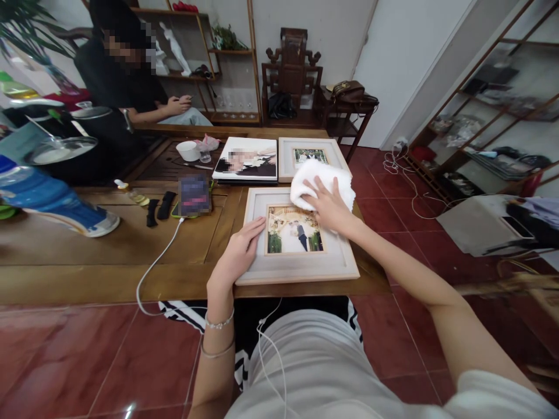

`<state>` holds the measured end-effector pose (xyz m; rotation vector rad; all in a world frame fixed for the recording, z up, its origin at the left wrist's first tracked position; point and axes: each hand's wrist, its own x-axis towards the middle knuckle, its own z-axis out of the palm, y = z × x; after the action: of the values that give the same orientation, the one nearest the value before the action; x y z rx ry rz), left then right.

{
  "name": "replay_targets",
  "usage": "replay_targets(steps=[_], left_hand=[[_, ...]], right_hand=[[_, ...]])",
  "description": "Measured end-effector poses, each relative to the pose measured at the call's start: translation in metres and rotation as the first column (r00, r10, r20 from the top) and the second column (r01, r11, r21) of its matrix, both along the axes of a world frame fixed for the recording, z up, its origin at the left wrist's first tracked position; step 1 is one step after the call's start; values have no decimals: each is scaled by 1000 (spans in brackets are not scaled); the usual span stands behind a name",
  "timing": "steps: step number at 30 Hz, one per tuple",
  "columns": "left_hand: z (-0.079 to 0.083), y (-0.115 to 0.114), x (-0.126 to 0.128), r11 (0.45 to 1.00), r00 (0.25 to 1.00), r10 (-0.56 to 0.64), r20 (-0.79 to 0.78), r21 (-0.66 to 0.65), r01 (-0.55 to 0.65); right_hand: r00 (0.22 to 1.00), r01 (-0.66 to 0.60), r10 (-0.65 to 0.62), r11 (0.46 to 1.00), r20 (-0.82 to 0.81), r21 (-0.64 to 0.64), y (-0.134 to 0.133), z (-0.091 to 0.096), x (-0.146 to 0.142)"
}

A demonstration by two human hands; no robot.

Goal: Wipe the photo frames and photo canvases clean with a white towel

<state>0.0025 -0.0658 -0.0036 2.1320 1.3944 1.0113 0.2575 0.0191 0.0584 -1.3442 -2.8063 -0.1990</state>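
Centrally in the frame, right hand (328, 205) presses flat on a white cloth (321, 181) atop the picture frame (297, 235); left hand (239, 251) lies open, steadying its left edge on the wooden table (109, 244).

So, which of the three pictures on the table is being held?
The nearest frame, at the table's front edge: left hand on its left side, right hand pressing a white cloth on it.

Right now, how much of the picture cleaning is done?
Nothing looks clearly finished. The right hand presses a white cloth on the top right corner of the near frame while the left hand steadies its left edge. The rest of that frame, and probably the two pictures behind it, are left.
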Motion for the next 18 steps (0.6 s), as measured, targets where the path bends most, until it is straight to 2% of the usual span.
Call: replay_targets(steps=[2, 4, 6, 9, 11, 14, 16, 18], left_hand=[[0, 0, 0, 1000, 1000, -1, 1, 8, 1], [-1, -1, 0, 1000, 1000, 3, 3, 9, -3], [-1, -1, 0, 1000, 1000, 8, 5, 8, -8], [-1, 0, 1, 1000, 1000, 10, 1, 11, -11], [-1, 0, 2, 1000, 1000, 14, -6, 16, -14], [-1, -1, 2, 1000, 1000, 22, -20, 23, -21], [-1, -1, 3, 999, 999, 21, -33, 26, -20], [-1, 0, 2, 1000, 999, 13, -45, 22, -12]], right_hand=[[1000, 5, -5, 999, 14, 34, 11, -1, -2], [998, -27, 26, 1000, 51, 13, 7, -3, -5], [995, -54, 58, 998, 85, -44, -10, -4, -7], [990, -93, 111, 979, 90, -182, -51, 3, -4], [979, -161, 190, 942, 72, -295, -82, 16, 3], [943, -303, 334, 842, -9, -446, -121, 38, 12], [926, -353, 370, 784, -71, -510, -135, 46, 14], [929, -354, 355, 772, -104, -527, -136, 45, 11]])
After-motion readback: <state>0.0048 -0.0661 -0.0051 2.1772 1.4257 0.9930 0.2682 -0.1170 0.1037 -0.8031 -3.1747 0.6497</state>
